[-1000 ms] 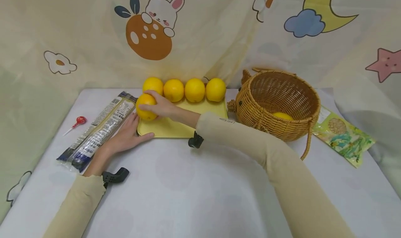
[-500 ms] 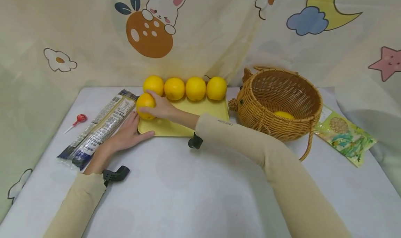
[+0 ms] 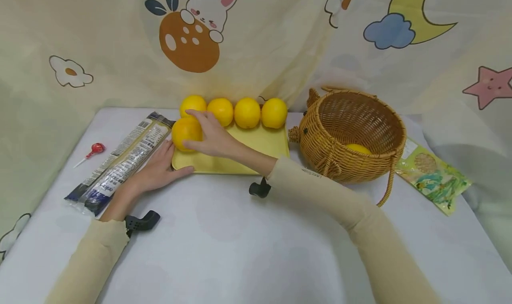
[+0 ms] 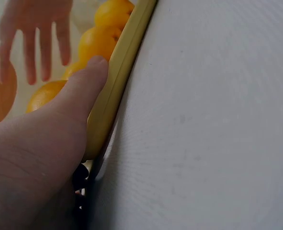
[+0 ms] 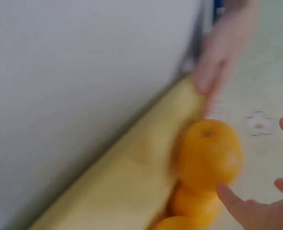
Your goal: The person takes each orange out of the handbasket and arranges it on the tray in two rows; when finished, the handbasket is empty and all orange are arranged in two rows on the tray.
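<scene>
On the yellow tray (image 3: 248, 155), several oranges (image 3: 247, 113) stand in a back row. One more orange (image 3: 185, 135) sits at the tray's left side, in front of the row. My right hand (image 3: 216, 137) is just to the right of this front orange, thumb and fingers spread apart around its near side. In the left wrist view, that right hand (image 4: 38, 24) has straight, separated fingers and no fruit in them. My left hand (image 3: 158, 170) rests at the tray's front left corner, its thumb (image 4: 91, 79) stretched along the front rim and its fingers along the left side.
A wicker basket (image 3: 316, 153) with an orange (image 3: 358, 149) inside stands on the right, overlapping a green printed bag (image 3: 434, 179). Long clear-and-blue food packets (image 3: 120, 162) lie by the left forearm, beside a red lollipop (image 3: 97, 149). A patterned cloth (image 3: 272, 42) hangs behind.
My right hand has loosened from the front orange and drawn slightly to the right, leaving the fruit on the tray. The left hand stays at the tray's corner.
</scene>
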{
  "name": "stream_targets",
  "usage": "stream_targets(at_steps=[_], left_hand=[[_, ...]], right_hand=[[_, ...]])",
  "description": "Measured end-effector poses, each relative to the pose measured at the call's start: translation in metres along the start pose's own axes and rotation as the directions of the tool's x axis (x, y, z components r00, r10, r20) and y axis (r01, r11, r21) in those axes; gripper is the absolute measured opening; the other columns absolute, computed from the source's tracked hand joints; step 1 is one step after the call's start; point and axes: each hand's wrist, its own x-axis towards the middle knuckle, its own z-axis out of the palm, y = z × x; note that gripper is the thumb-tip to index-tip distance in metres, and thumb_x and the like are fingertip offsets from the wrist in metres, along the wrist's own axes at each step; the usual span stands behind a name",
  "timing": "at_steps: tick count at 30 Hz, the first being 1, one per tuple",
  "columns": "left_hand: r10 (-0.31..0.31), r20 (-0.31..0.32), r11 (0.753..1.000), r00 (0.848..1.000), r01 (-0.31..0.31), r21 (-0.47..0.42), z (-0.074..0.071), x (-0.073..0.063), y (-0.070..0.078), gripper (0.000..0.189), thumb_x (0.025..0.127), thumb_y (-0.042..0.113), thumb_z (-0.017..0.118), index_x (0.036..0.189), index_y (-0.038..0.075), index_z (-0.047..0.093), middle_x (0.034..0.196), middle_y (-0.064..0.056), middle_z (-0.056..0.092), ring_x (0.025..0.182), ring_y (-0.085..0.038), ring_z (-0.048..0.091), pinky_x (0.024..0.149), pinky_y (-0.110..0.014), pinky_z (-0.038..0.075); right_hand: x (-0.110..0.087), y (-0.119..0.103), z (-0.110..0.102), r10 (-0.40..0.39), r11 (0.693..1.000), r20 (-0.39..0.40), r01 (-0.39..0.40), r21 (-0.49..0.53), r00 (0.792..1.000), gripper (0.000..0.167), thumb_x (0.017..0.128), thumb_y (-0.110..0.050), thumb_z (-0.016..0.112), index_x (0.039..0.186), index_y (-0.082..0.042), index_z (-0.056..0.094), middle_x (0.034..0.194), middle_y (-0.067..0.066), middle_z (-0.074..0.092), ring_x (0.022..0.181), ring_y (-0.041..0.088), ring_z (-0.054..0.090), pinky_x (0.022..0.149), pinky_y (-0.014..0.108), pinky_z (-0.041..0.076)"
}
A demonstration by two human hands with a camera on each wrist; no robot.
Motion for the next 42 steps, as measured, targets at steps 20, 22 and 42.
stream_targets(at_steps=[20,22,42], left_hand=[[-0.002,-0.017,1.0,1.0,0.002,0.012,0.003,-0.002,-0.004,0.104,0.089,0.059,0.058,0.156,0.014,-0.007,0.164,-0.006,-0.014,0.152,-0.033,-0.007,0.122,-0.059,0.003],[-0.008,-0.018,1.0,1.0,0.008,0.013,0.003,-0.002,-0.004,0.104,0.089,0.06,0.058,0.156,0.014,-0.008,0.164,-0.005,-0.015,0.152,-0.033,-0.008,0.122,-0.059,0.003],[-0.004,-0.02,1.0,1.0,0.004,0.006,0.003,-0.002,-0.004,0.103,0.089,0.06,0.057,0.156,0.013,-0.005,0.165,-0.009,-0.011,0.152,-0.035,-0.006,0.121,-0.061,0.004]], right_hand=[[-0.144,0.015,-0.072,-0.221,0.894,-0.237,0.294,0.338,0.946,0.033,0.091,-0.001,0.062,0.124,-0.002,0.056,0.132,0.011,0.055,0.125,0.017,0.053,0.108,0.035,0.046],[-0.147,0.019,-0.076,-0.233,0.888,-0.258,0.313,0.336,0.938,0.033,0.091,0.0,0.062,0.123,0.0,0.056,0.132,0.013,0.055,0.124,0.018,0.053,0.108,0.035,0.046],[-0.173,0.046,-0.093,-0.164,0.864,-0.292,0.281,0.419,0.942,0.033,0.092,0.002,0.059,0.124,0.006,0.054,0.128,-0.005,0.058,0.125,0.016,0.053,0.106,0.034,0.048]])
